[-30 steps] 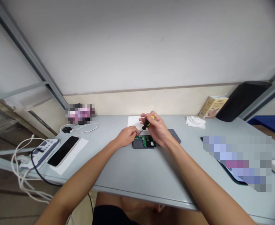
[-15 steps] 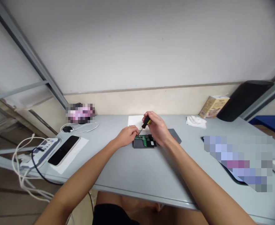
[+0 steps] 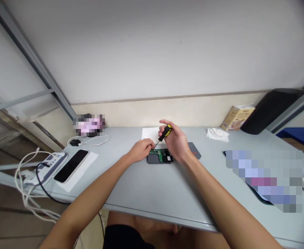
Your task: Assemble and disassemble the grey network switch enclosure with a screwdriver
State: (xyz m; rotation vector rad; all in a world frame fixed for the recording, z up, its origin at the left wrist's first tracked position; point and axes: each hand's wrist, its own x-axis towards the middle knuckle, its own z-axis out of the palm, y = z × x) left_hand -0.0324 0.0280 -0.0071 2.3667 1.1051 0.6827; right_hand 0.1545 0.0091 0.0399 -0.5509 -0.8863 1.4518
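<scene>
My right hand [image 3: 177, 140] grips a screwdriver [image 3: 165, 132] with a black and yellow handle; its index finger is stretched out away from the handle. The thin shaft slants down to the left, onto a green circuit board [image 3: 157, 152]. That board sits in an opened dark grey device [image 3: 154, 159] with black parts at its right side. At the device's upper left corner, my left hand [image 3: 142, 148] has its fingers closed together close to the screwdriver tip. What lies between those fingertips is hidden.
White paper [image 3: 149, 133] with small dark bits lies behind the device, and a flat grey panel [image 3: 194, 150] to its right. Left are a phone [image 3: 72, 166], a power strip [image 3: 46, 169] and cables. Crumpled tissue [image 3: 217, 134], a yellow box [image 3: 237, 117] and a black cylinder [image 3: 268, 110] stand right.
My right hand has loosened and turned on the screwdriver handle, and its index finger has straightened. The handle leans slightly further right. My left hand and the device stay put.
</scene>
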